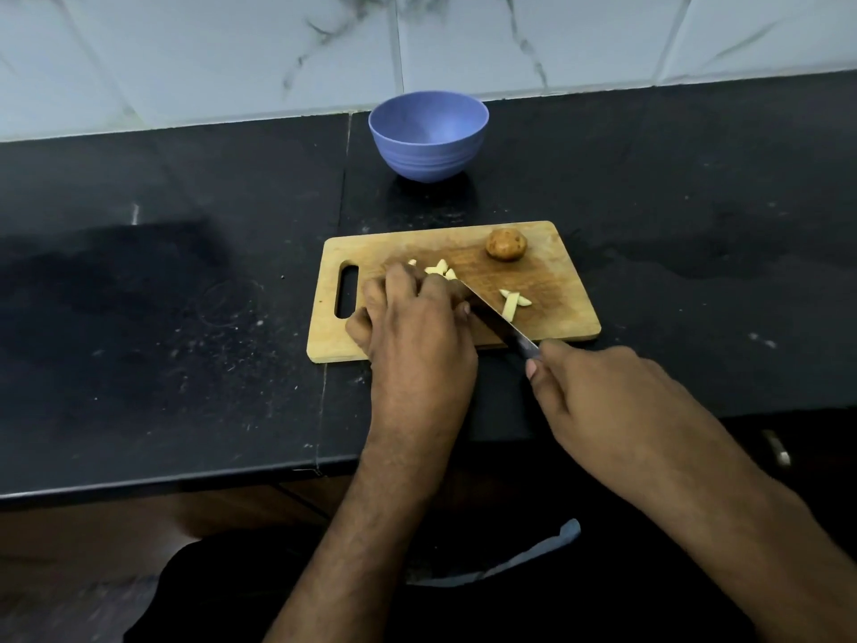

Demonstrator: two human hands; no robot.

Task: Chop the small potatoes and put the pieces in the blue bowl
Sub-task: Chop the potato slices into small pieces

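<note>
one whole potato (506,244) sat at the cutting board's (563,271) upper right, cut pieces (514,302) mid-frame. the right hand (598,401) gripped the knife (491,313); the left hand (412,327) curled over something hidden. blue bowl (429,134) stood above, apart.

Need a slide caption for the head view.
Right hand knifes potato under left hand on cutting board; blue bowl empty.

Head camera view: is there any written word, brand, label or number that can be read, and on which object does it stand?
None: no readable text on the blue bowl, the wooden cutting board, the knife or the black counter.
</note>
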